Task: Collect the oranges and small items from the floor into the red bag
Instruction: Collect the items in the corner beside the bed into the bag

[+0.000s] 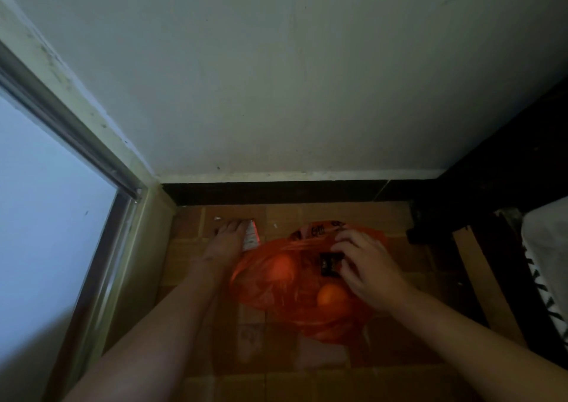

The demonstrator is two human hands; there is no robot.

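The red bag (276,294) lies crumpled on the tiled floor, and two oranges show in it: one (281,265) at the left under the plastic, one (330,295) lower right. My right hand (365,266) is over the bag's mouth and pinches a small dark packet (330,265) with its fingers. My left hand (229,242) reaches to the floor left of the bag, fingers extended, touching a small white and red packet (251,237) that lies beside the bag.
A wall with a dark skirting board (276,192) stands just behind the bag. A window frame (101,217) runs along the left. Dark furniture (491,186) and a patterned cloth (547,263) crowd the right. White scraps (217,218) lie on the tiles.
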